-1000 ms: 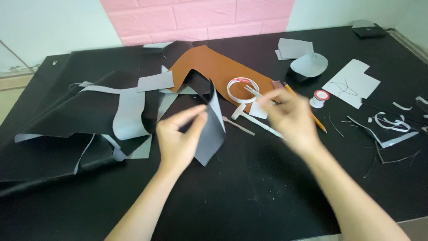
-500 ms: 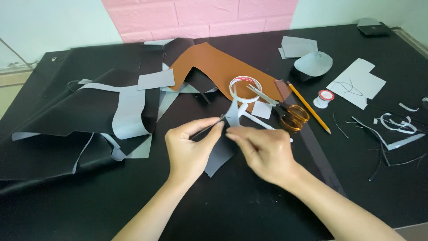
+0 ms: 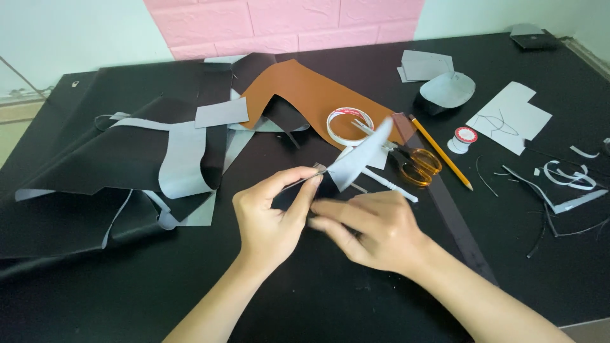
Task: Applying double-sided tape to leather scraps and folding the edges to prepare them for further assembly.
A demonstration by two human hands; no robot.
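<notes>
My left hand (image 3: pixel 270 219) pinches a thin metal tool with small prongs (image 3: pixel 316 169) between thumb and forefinger. A small leather piece (image 3: pixel 362 155), grey side up and blurred, sticks up to the right from those fingertips. My right hand (image 3: pixel 375 228) lies just beside it. Its fingers point left and meet the piece's lower edge near my left thumb. Both hands hover over the black table (image 3: pixel 356 298), in front of a tape roll (image 3: pixel 349 125).
Orange-handled scissors (image 3: pixel 416 166), a yellow pencil (image 3: pixel 441 152), a white stick (image 3: pixel 389 185) and a thread spool (image 3: pixel 465 136) lie right of the hands. Brown leather (image 3: pixel 318 95) lies behind, black and grey sheets (image 3: pixel 121 159) at the left. Grey patterns (image 3: pixel 508 117) and scraps (image 3: pixel 565 178) sit at the right.
My right hand came back from the scissors and tape area to join the left. The leather piece has flipped up, grey side showing, and the pronged tool now shows in my left fingers.
</notes>
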